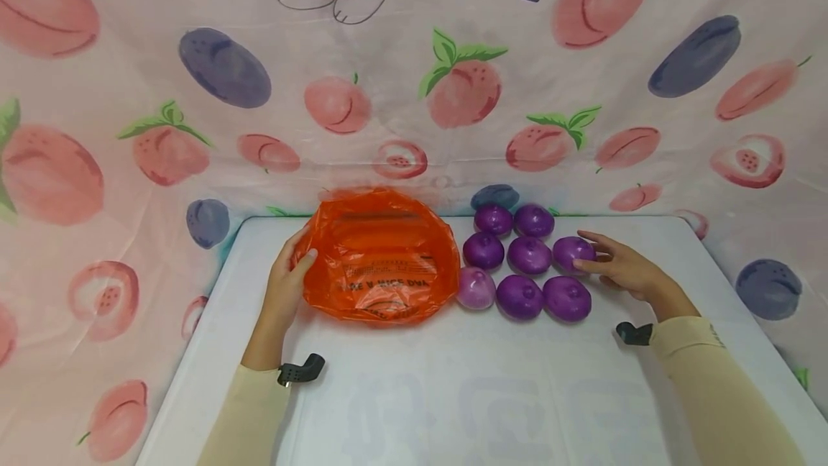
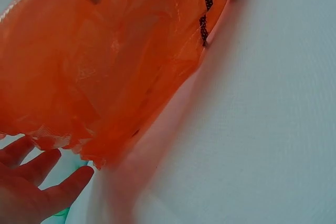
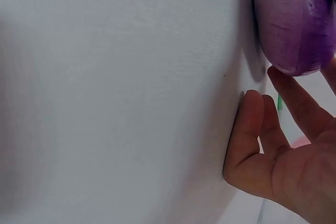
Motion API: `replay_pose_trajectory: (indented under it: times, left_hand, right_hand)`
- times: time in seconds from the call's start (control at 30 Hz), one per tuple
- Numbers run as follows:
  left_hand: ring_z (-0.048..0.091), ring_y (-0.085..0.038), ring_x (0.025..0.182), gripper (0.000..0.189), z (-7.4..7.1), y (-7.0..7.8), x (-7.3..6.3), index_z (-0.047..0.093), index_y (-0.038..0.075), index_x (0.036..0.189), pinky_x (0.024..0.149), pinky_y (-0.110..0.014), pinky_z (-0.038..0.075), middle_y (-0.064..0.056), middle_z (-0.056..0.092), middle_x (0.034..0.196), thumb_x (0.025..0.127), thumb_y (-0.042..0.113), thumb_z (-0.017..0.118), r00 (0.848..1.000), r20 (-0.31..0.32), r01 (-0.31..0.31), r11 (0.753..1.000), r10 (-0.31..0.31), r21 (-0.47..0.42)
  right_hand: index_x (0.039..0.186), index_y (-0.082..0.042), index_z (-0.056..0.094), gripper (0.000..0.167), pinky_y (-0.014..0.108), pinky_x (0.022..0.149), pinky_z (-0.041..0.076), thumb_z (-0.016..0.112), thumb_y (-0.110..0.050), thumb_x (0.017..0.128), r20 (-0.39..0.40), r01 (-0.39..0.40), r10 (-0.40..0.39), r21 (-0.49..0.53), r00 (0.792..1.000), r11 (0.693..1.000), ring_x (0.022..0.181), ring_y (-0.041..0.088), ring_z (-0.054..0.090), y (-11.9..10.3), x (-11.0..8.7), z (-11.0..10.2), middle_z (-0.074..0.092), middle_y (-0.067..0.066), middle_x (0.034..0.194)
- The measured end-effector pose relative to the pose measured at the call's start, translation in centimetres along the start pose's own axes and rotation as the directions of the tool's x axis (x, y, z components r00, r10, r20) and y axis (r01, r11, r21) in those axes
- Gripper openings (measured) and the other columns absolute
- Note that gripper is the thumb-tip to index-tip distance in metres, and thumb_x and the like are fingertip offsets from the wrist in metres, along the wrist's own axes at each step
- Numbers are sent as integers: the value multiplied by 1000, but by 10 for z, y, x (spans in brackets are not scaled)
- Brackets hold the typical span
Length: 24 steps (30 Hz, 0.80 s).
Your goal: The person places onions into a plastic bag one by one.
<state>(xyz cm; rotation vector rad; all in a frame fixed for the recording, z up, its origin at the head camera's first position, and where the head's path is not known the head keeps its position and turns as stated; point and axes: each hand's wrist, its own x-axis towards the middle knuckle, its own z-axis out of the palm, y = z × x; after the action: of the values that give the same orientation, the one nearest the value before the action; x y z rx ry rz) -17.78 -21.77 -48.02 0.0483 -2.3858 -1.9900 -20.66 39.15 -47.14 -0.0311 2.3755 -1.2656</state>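
An orange plastic bag (image 1: 382,250) with dark print, upside down in the head view, sits left of centre at the back of the table. My left hand (image 1: 289,275) is at its left edge, thumb over the near side. In the left wrist view, the spread fingers (image 2: 68,187) are right at the bag's crinkled rim. My right hand (image 1: 624,268) holds a purple onion (image 1: 569,254), the rightmost of the middle row, with thumb and fingertips on its right side. In the right wrist view that onion (image 3: 294,22) is partly cut off, with a fingertip at its underside.
Several more purple onions (image 1: 529,255) stand close together in rows right of the bag; a paler onion (image 1: 476,288) sits next to the bag's edge. Behind the white table (image 1: 453,394) hangs a fruit-patterned cloth (image 1: 388,56).
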Motion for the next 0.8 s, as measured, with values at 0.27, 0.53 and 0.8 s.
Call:
replay_pose_trajectory:
  times: [0.27, 0.53, 0.8]
  left_hand:
    - [31, -23, 151, 54, -1, 0, -1, 37, 31, 158, 124, -52, 30, 4, 33, 165, 107, 39, 51, 1000, 4, 11, 1000, -11, 0]
    - [30, -23, 152, 53, -2, 0, -1, 37, 31, 158, 125, -52, 30, 5, 33, 165, 107, 39, 50, 999, -12, 44, 999, -44, 17]
    - [29, -24, 153, 53, -2, 2, -1, 36, 31, 159, 125, -53, 29, 5, 32, 166, 108, 40, 48, 999, -10, 49, 998, -49, 36]
  right_hand:
    - [165, -16, 15, 87, 70, 115, 32, 67, -38, 99, 9, 1, -1, -1, 1000, 1000, 148, 55, 25, 1, 1, 0, 15, 33, 164]
    - [165, -16, 16, 86, 64, 112, 40, 66, -40, 99, 0, 1, -1, -31, 1000, 1000, 145, 54, 31, 3, 0, 1, 19, 34, 163]
    - [165, -18, 16, 85, 63, 113, 39, 66, -40, 99, 0, -5, 5, -15, 1000, 1000, 144, 51, 34, 3, 1, -1, 19, 34, 163]
